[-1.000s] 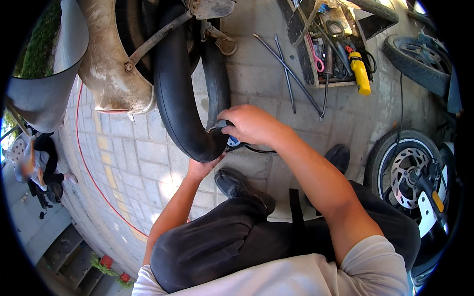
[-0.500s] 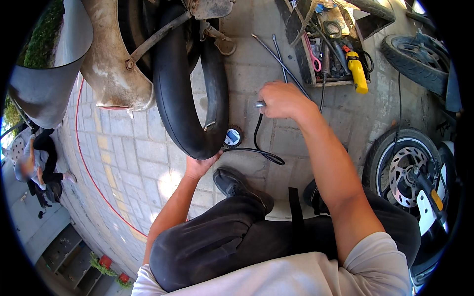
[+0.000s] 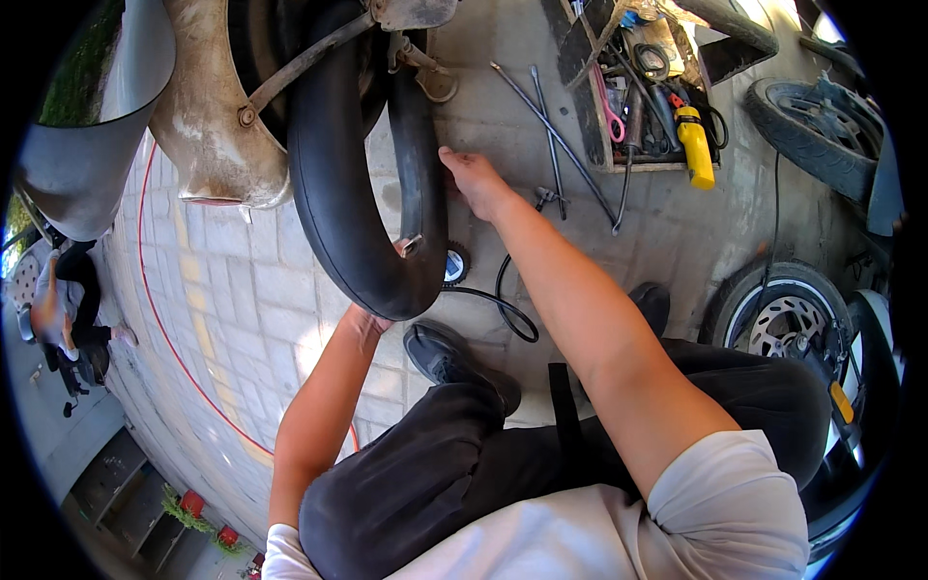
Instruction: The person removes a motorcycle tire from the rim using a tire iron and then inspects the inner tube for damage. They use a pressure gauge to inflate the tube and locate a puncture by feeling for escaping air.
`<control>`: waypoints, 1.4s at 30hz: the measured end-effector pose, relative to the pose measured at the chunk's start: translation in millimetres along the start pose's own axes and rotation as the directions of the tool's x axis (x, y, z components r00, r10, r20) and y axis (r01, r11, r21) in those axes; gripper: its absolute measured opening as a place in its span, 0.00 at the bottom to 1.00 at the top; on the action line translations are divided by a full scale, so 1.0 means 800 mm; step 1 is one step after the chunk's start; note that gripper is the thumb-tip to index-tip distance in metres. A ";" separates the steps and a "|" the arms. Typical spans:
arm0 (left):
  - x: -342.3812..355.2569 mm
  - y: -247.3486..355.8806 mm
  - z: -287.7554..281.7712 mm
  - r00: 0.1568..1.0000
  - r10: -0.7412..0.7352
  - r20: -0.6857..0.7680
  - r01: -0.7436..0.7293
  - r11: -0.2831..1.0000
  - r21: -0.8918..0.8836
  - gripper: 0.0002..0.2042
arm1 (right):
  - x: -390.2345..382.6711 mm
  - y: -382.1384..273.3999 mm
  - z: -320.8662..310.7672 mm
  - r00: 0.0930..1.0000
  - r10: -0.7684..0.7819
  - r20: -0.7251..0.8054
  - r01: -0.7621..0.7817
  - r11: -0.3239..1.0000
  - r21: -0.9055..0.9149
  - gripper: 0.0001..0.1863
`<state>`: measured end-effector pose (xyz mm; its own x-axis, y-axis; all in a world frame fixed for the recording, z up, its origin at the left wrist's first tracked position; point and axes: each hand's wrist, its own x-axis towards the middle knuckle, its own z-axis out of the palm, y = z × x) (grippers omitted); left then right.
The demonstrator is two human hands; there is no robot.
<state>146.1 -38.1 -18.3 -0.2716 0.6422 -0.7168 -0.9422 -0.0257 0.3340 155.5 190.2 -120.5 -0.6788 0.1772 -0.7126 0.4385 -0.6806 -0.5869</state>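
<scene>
We see the black tyre point(image 3: 348, 203) standing upright at eleven o'clock of the picture, its lowest curve near the centre. The left hand point(image 3: 365, 321) presses up against the underside of that curve; its fingers are hidden behind the rubber, so we cannot tell whether it grips or merely props. The right hand point(image 3: 472, 179) lies at twelve o'clock, fingers loosely spread and open, resting against the tyre's right flank and closed on nothing. Just below the tyre, at its five o'clock, the round pressure gauge point(image 3: 454, 264) lies on the paving, with its black hose point(image 3: 503, 304) looping away toward four o'clock. Long metal tyre levers point(image 3: 556, 126) lie on the ground at one o'clock, beside a wooden tool tray point(image 3: 590, 106) holding a yellow bottle point(image 3: 694, 145).
</scene>
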 end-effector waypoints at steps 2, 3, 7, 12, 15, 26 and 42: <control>-0.038 0.004 0.008 0.991 0.047 -0.127 -0.042 0.998 0.045 0.18 | -0.022 -0.015 0.040 0.990 0.086 0.114 -0.099 0.988 0.115 0.28; -0.048 0.001 0.013 0.990 0.053 -0.133 -0.042 0.995 0.085 0.19 | -0.012 -0.014 0.035 0.979 0.080 0.190 -0.124 0.965 0.231 0.30; -0.097 -0.003 0.072 0.989 -0.074 -0.126 0.075 0.997 0.007 0.22 | 0.021 -0.035 0.017 0.946 0.029 0.322 -0.183 0.870 0.458 0.32; -0.123 0.012 0.117 0.999 0.008 -0.040 -0.004 0.995 0.101 0.24 | 0.014 -0.083 0.048 0.933 -0.002 0.359 -0.177 0.867 0.465 0.31; -0.123 0.010 0.123 0.996 -0.025 -0.091 0.023 1.000 -0.018 0.26 | 0.001 -0.076 0.059 0.964 -0.029 0.262 -0.084 0.908 0.410 0.29; -0.125 0.010 0.158 0.966 -0.147 -0.212 0.149 0.989 -0.008 0.23 | -0.046 -0.029 0.040 0.779 -0.126 0.614 -0.407 0.643 0.649 0.38; -0.082 0.006 0.235 0.845 0.503 0.182 0.047 -0.409 0.911 0.41 | -0.088 -0.027 0.081 0.962 -0.230 -0.146 0.268 0.889 0.371 0.19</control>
<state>195.9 63.9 145.4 -0.6681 0.6691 -0.3256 0.5513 0.7390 0.3874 156.0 146.6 -32.9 -0.6682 0.4305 -0.6068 -0.0107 -0.8211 -0.5707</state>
